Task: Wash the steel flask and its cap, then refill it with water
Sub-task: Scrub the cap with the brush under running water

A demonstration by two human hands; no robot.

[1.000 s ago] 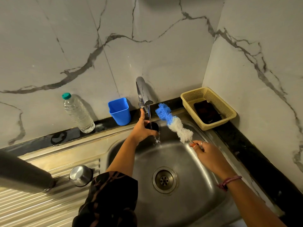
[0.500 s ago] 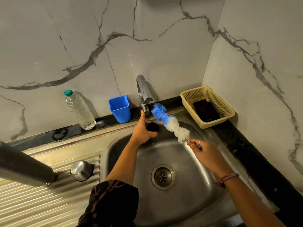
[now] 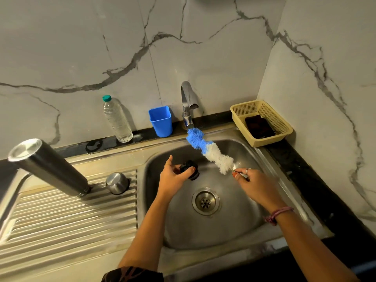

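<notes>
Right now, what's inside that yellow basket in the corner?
The yellow basket holds one dark, flat thing, perhaps a scrub pad, lying on its floor. Whatever is beneath that pad is covered and cannot be seen.

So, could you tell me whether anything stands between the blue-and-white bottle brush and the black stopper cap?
Nothing visible does. The left hand holds the black stopper cap over the steel sink; the blue-and-white bottle brush, in the right hand, is just right of it.
</notes>
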